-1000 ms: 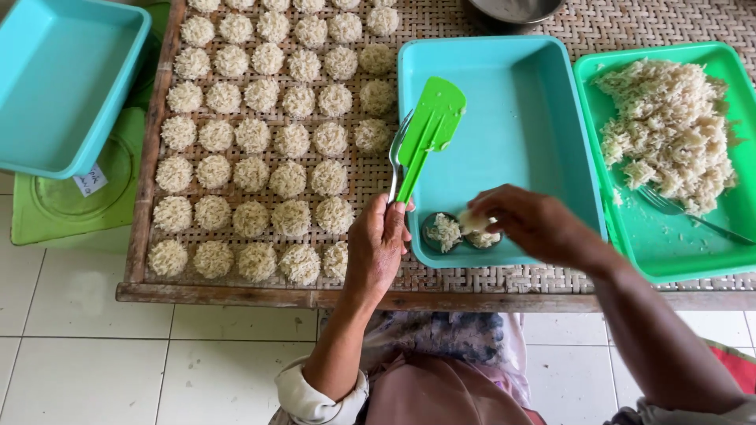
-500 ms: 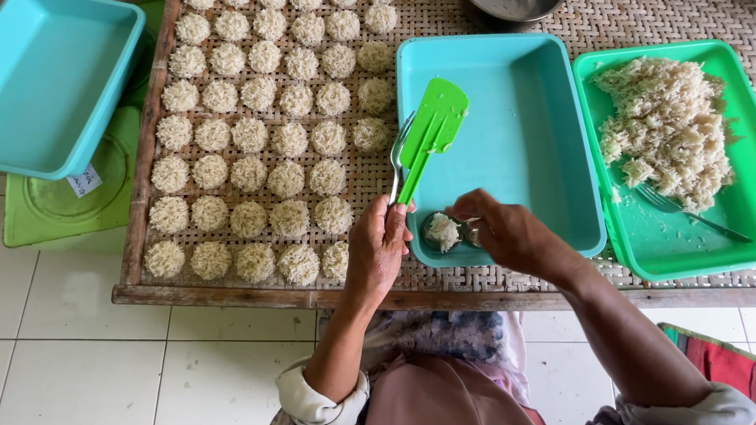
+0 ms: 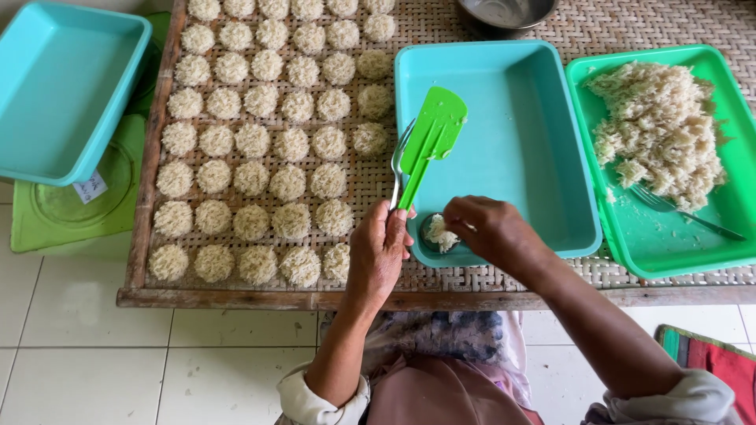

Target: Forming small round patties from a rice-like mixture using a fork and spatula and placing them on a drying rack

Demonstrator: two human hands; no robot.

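At the near edge of the woven bamboo tabletop (image 3: 488,283), the left hand (image 3: 378,252) has its fingers wrapped around a green plastic spatula (image 3: 429,138) and a metal fork (image 3: 396,161), while the right hand (image 3: 488,232) pinches a small clump of pale shredded rice (image 3: 439,234) in the near-left corner of the turquoise plastic tray (image 3: 528,134).

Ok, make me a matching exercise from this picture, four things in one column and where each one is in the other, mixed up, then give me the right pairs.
Things:
1. green spatula
2. fork
3. round rice cakes
4. metal bowl

Places:
A. at the top edge, behind the blue tray
B. in rows on the woven mat
C. held in the left hand, blade over the blue tray
D. lying in the green tray beside the loose rice pile

Pairs: 1-C, 2-D, 3-B, 4-A
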